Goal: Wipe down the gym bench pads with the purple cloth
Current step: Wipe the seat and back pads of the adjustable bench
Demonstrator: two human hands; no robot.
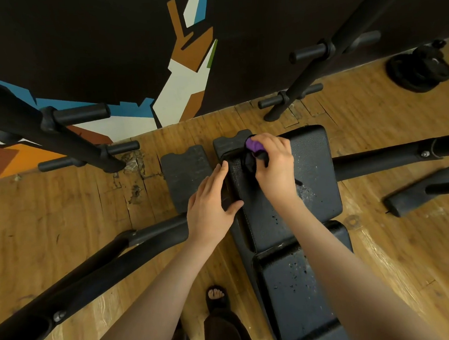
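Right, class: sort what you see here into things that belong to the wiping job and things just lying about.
Part of the job:
purple cloth
upper bench pad
lower bench pad
right hand gripping the cloth
left hand resting on the pad's edge

Just lying about:
weight plates
rack uprights
loose rubber foot

Black textured vinyl bench pad [305, 170], flecked with pale droplets; bunched purple-and-black cloth [253, 148]; honey-brown wooden plank floor [63, 214]; black wall [78, 34] bearing angular orange, blue, white and green shapes; black steel rack posts [31, 121].
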